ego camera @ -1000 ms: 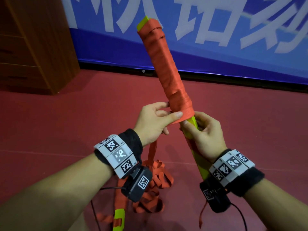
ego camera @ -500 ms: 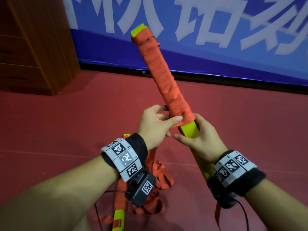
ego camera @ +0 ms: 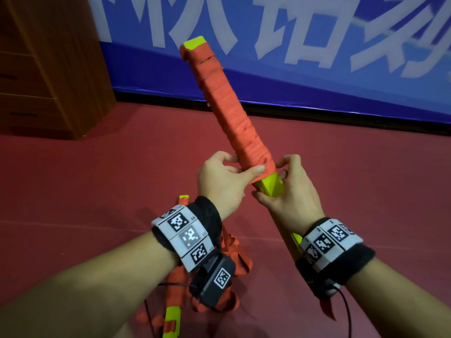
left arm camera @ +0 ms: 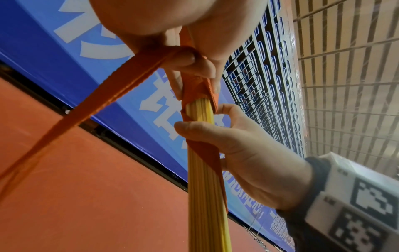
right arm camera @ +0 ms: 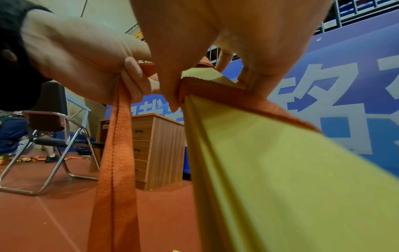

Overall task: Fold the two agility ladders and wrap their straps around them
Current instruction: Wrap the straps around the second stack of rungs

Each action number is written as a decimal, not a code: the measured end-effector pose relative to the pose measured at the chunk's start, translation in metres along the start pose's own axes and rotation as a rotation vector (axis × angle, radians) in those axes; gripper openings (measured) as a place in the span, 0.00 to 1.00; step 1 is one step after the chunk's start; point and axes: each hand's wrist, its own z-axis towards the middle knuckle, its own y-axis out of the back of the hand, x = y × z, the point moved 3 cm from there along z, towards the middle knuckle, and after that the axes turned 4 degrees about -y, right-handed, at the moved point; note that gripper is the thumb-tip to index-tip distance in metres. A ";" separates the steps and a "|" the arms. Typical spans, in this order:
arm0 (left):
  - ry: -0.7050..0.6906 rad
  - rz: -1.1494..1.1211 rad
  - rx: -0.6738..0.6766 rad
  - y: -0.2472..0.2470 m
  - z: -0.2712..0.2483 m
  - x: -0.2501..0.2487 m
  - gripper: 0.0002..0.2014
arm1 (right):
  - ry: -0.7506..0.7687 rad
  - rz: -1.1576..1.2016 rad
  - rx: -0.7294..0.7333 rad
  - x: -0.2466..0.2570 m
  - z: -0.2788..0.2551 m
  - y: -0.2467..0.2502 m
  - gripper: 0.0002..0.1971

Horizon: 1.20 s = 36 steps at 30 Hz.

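Folded bundle of yellow-green plastic ladder rungs, mostly wound in orange webbing strap, tilts up between my hands. My left hand pinches the strap at the wrap's lower edge. My right hand grips the bare rungs below. Second ladder, apparently unwrapped, lies on the red floor.

blue banner, wooden drawers, folding chair

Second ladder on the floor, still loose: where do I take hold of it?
Best guess: grip the yellow rung end, coming from above. It is the one rigid part showing; the orange straps around it lie in a slack tangle that would likely trail. Most of that second ladder is hidden behind the left hand's wrist.
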 end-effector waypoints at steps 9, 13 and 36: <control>-0.010 -0.054 0.049 0.004 -0.002 -0.002 0.19 | 0.024 -0.003 -0.061 0.002 0.001 0.004 0.32; -0.026 -0.059 0.070 0.007 -0.004 -0.003 0.20 | 0.017 0.058 -0.052 0.002 -0.002 0.004 0.31; -0.035 -0.122 0.106 0.015 0.012 0.006 0.17 | -0.047 0.723 0.130 0.007 -0.003 -0.002 0.20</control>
